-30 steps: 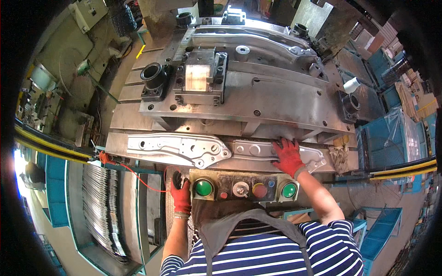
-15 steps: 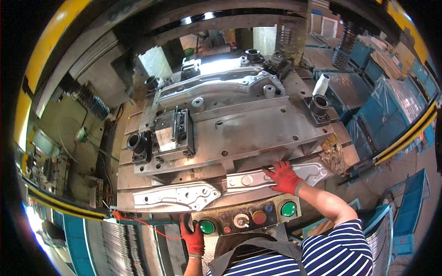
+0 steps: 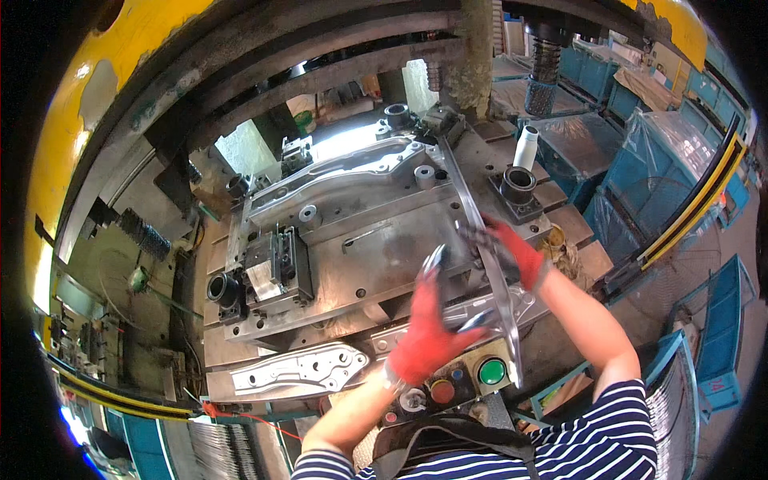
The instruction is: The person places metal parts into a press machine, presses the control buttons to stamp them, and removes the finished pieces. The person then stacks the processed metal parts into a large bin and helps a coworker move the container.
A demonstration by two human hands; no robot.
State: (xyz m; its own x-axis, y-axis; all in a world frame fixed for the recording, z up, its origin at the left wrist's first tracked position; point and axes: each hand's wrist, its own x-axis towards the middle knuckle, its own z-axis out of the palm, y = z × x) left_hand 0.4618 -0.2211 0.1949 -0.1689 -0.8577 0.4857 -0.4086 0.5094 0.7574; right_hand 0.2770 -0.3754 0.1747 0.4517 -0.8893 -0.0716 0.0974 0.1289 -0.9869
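My right hand point(image 3: 516, 254), in a red glove with dark fingertips, grips a long stamped metal panel point(image 3: 498, 292). That panel is raised and seen nearly edge-on, slanting from the die's far right down toward the control box. My left hand point(image 3: 424, 336), gloved the same way, is open, fingers apart and slightly blurred, left of the raised panel and touching nothing I can make out. Below it, a second panel point(image 3: 384, 342) lies along the front ledge, partly covered by my left hand. Another shaped panel point(image 3: 298, 368) rests flat at the ledge's left.
The press die point(image 3: 392, 256) has guide bushings point(image 3: 518, 186) at its corners and a formed panel point(image 3: 336, 172) at its back. A control box with a green button point(image 3: 492, 370) sits in front. A white bottle point(image 3: 526, 147) stands by the right bushing. Blue wrapped bins point(image 3: 640, 160) are at right.
My right hand has lifted a panel off the front ledge and turned it steeply. My left hand has moved from beside the control box up over the die's front, fingers spreading. The view has shifted.
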